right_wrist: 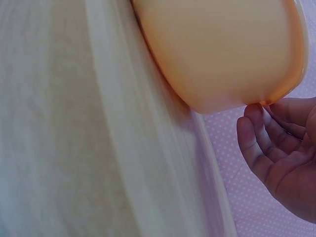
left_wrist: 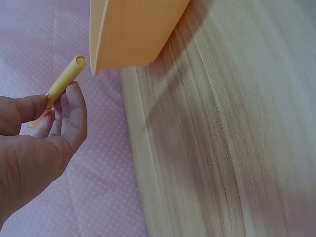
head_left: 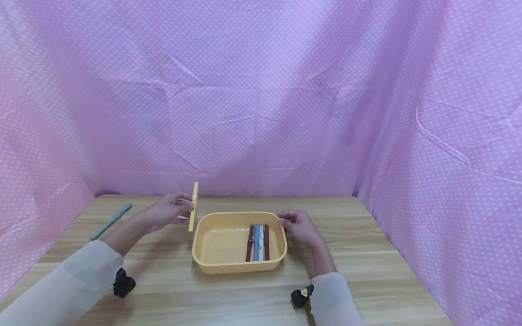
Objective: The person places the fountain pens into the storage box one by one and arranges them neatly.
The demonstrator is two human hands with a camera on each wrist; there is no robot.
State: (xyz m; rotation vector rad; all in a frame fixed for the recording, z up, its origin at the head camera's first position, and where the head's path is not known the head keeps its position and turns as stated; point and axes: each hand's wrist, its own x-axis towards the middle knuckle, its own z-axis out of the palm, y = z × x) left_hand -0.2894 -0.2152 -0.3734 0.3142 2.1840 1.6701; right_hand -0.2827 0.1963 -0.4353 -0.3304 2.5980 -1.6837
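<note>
Pink-purple dotted cloth hangs beyond the left grip and the right grip, and to either side of them. Beneath both lies the wood-grained surface. Pale sleeves come up behind each grip. Between the two grips a yellow container sits on the surface; the right grip pinches its rim at the far right corner, thumb against fingertips. Black wrist devices are strapped behind the grips. The left grip pinches a yellow pen between thumb and fingers, held nearly upright just left of the container. A grey-green pen lies on the surface left of the left grip, well apart from the container. Nearest the right grip, inside the container, four pens lie side by side: dark red, blue, pale, dark red.
</note>
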